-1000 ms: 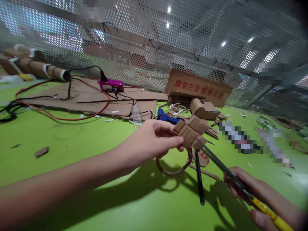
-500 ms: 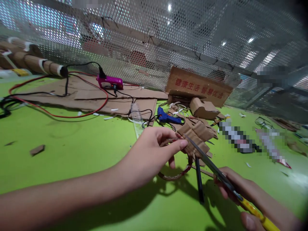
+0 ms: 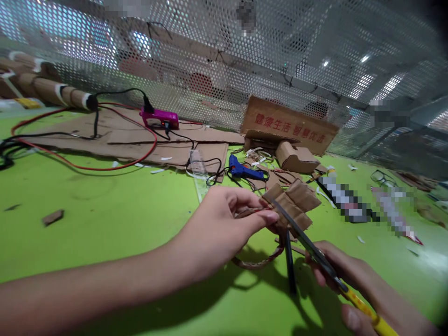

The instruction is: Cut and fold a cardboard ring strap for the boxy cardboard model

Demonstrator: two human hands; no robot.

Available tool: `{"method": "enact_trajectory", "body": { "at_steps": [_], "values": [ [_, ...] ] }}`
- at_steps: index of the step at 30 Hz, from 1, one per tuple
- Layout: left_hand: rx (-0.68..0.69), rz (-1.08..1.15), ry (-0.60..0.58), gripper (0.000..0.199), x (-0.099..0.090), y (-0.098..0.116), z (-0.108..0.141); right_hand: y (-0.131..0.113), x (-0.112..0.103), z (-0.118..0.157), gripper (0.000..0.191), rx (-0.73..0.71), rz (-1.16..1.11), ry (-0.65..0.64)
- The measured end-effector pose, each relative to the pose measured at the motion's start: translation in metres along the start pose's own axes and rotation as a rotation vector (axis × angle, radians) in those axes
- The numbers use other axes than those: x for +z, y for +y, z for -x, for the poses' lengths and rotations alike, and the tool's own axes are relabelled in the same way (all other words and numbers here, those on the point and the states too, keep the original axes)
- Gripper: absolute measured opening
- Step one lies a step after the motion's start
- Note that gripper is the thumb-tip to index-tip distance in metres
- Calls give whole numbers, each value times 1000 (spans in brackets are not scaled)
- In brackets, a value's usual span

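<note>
Near the middle, my left hand [image 3: 224,224] pinches a brown cardboard piece [image 3: 292,203] made of ridged flaps, with a curved cardboard ring [image 3: 257,264] hanging under it. At the lower right, my right hand [image 3: 345,275] is closed around scissors [image 3: 315,254] with yellow handles. One long blade lies across the face of the cardboard piece, its tip beside my left thumb. A black stick-like part [image 3: 290,266] points down below the cardboard; its upper end is hidden.
Beyond my hands lie a blue glue gun [image 3: 247,170], a cardboard block [image 3: 297,157] and a lettered cardboard panel [image 3: 289,126]. A magenta power unit [image 3: 160,119] with cables sits on cardboard sheets at back left. Glasses [image 3: 383,178] rest at the right.
The cardboard piece has shifted slightly right, and its ring has tilted and looks narrower. My left fingers moved a little right with it. My right hand and the scissors have moved slightly left.
</note>
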State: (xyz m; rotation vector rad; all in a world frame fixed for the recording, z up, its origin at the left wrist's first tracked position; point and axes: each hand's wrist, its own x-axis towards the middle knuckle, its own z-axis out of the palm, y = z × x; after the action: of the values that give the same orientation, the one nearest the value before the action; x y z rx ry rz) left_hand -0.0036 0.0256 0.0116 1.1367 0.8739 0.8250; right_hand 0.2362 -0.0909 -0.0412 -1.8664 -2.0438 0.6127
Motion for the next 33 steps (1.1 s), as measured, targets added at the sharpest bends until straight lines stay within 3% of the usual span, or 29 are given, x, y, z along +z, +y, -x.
{"method": "enact_trajectory", "body": {
  "at_steps": [14,24,33],
  "values": [
    [-29,44,26,26,-2,-2,-1,20,17,1,61,-69,0,137],
    [-26,-40,25,23,-2,0,1,11,14,-1,62,-161,-40,118],
    [-59,24,15,27,-2,2,1,10,12,-4,62,-116,-62,85]
  ]
}}
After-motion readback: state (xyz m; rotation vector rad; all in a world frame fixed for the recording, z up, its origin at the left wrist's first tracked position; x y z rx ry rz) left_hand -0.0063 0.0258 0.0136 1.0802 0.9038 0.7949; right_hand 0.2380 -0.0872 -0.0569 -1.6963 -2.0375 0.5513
